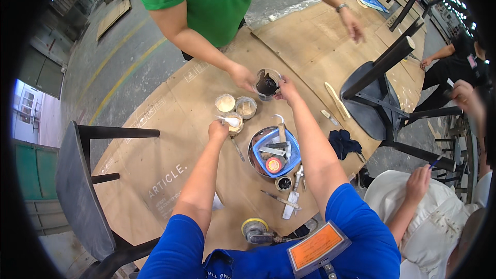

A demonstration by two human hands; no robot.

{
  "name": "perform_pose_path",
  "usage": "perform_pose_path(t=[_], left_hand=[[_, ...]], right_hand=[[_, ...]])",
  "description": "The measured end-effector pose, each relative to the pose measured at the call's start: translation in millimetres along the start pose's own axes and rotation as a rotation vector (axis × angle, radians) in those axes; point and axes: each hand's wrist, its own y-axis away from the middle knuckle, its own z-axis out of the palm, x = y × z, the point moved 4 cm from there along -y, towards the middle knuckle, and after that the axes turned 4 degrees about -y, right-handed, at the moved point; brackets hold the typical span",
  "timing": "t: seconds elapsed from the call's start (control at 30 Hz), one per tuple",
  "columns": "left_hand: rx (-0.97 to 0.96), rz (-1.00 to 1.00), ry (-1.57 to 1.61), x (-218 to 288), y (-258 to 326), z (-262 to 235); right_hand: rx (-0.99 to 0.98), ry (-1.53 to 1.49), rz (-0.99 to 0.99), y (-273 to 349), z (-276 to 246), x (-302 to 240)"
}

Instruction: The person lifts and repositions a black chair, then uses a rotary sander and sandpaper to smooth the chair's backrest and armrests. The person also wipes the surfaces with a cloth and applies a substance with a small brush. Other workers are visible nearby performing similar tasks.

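Note:
My right hand [287, 91] reaches far out and grips the rim of a clear plastic tub [266, 83] with dark paste inside. On its other side, a co-worker's hand [243, 77] also touches this tub. Fingers of my left hand [218, 130] are closed on a white spoon-shaped piece [233, 122] over a small tub [236, 128] of pale paste. Beyond it stand two more tubs, one with cream paste [225, 103] and one with greyish-tan contents [246, 107]. A thin flat tool [238, 151] lies on the cardboard just nearer to me.
A metal bowl [253, 163] with a blue basin [295, 152] of tools sits between my forearms. Nearby are a small black-paste cup [283, 183], scrapers [290, 205] and a sander [256, 230]. Dark chairs [77, 191] flank the cardboard-covered table [155, 160]; other people work at right.

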Motion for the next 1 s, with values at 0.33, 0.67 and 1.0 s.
perform_pose_path(t=[0.33,0.67,1.0], left_hand=[[0.021,0.159,-0.044,24.3,8.4,13.9],[-0.087,0.136,0.028,45.7,-11.3,66.4],[-0.062,0.307,0.015,38.8,-13.5,85.5]], right_hand=[[-0.022,-0.054,-0.134,11.2,-11.7,-33.7],[-0.142,0.027,-0.089,36.2,-4.7,-41.9],[-0.08,0.086,-0.081,32.7,-14.7,-6.9]])
